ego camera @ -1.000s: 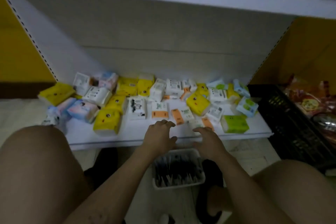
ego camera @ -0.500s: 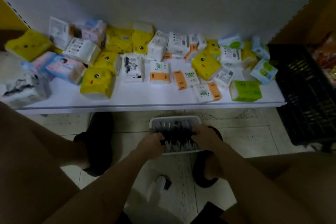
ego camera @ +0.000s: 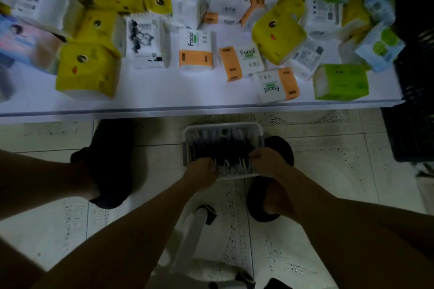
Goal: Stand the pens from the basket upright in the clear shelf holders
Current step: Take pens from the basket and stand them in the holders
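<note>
A small white basket stands on the tiled floor just below the shelf edge, between my feet. It is full of dark pens lying lengthwise, pale tips toward me. My left hand is at the basket's near left corner, fingers curled round a few pen ends. My right hand is at the near right side, its fingers curled into the pens. No clear holder shows in this view.
The low white shelf above the basket carries several tissue packs, yellow, white-orange and green. A black crate stands at the right. My dark shoes flank the basket, and a white stool frame is below my arms.
Both hands dropped from the shelf's front edge to the basket and closed on the pens. My view tilted further down, so the shelf sits higher in frame.
</note>
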`<state>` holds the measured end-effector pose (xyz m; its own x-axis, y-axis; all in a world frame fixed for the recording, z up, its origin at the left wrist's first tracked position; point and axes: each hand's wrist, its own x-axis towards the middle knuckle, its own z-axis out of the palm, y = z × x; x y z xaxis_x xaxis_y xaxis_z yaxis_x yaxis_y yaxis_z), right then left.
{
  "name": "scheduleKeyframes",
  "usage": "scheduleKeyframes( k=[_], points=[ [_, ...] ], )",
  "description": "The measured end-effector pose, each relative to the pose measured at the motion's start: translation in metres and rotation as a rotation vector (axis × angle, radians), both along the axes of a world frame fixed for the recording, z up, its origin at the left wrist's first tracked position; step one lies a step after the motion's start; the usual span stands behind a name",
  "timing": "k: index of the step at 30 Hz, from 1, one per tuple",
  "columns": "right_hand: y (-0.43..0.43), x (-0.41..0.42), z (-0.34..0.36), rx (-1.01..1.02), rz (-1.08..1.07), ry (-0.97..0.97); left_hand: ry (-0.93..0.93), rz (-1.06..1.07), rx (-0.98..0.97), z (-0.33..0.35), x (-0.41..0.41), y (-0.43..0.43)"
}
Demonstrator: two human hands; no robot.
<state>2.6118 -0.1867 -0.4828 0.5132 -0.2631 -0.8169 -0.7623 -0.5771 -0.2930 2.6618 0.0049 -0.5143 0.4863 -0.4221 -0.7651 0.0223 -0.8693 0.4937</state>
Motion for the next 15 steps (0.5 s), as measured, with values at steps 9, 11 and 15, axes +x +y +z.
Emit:
scheduleKeyframes(
  k=[9, 11, 15],
  points=[
    [0.001, -0.005, -0.036, 0.070, 0.018, 0.031, 0.151, -0.062, 0.086, -0.030, 0.000, -0.034],
    [0.005, -0.004, -0.038, 0.053, 0.005, 0.022, 0.177, -0.056, 0.097, -0.032, -0.001, -0.036],
    [0.011, -0.004, -0.039, 0.015, -0.028, 0.043, 0.242, 0.042, 0.068, -0.034, 0.000, -0.035]
  ],
)
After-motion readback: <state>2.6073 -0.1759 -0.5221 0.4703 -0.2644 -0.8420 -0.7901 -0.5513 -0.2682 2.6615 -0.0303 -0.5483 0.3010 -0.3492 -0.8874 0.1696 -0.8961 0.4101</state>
